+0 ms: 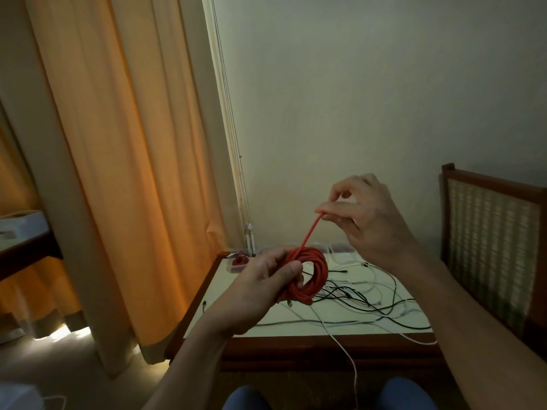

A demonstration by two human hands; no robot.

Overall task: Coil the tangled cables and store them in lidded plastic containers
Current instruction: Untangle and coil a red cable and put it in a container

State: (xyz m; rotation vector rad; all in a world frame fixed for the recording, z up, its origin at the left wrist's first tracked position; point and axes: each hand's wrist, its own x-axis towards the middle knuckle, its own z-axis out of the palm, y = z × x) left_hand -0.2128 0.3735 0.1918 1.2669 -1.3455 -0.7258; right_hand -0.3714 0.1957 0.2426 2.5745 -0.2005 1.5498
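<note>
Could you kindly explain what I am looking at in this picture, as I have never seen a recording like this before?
There is no machine here: a person wears a camera on the head, so this one picture looks forward and down at their own bare hands. The left hand grips a red cable wound into a coil, and the right hand pinches its free end, raised above the coil. Beneath is a pale-topped table with a dark wooden rim, strewn with tangled thin white and black cables. At its far left corner sits what seems a small clear plastic container with something red inside. An orange curtain hangs on the left; a wooden chair with a woven back stands on the right.
</note>
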